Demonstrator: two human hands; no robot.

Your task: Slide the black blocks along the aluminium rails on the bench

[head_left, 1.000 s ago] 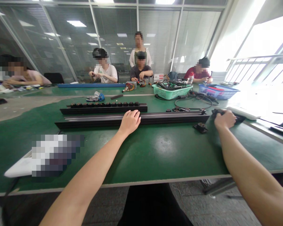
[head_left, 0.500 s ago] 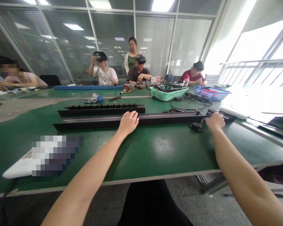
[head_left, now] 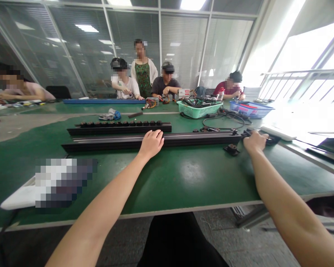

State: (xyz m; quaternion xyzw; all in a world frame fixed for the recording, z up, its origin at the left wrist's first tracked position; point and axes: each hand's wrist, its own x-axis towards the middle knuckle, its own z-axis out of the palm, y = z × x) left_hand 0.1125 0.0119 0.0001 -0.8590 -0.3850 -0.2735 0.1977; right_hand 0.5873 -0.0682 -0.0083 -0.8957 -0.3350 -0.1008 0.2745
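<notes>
1. Two bare hands reach over the green tabletop (head_left: 183, 185). The left hand (head_left: 152, 142) lies on the long black metal rail (head_left: 195, 139) near its middle, fingers close together and bent over the top; the thumb is hidden, so whether it grips cannot be told.
2. The right hand (head_left: 255, 141) is just past the rail's right end, partly closed, fingers bent down at a cluster of dark parts (head_left: 272, 139). Whether it has hold of one cannot be told.
3. In front of the rail, near its right end, sits a small black block on a flat base (head_left: 231, 149).
4. Just behind the rail's right half lie several loose small black pieces (head_left: 210, 129); behind its left half is a shorter black rail (head_left: 119, 129) with a row of small dark blocks along it.
5. To the rail's right, beyond the dark parts, rests a slim white bar (head_left: 278, 132). In front of its left end is a white object (head_left: 19, 198), partly pixelated.
6. Farther behind the rail are grey-and-blue gloves (head_left: 110, 114), a green plastic basket (head_left: 200, 110) heaped with black cables, and a blue plastic basket (head_left: 252, 108). Five people are beyond.
</notes>
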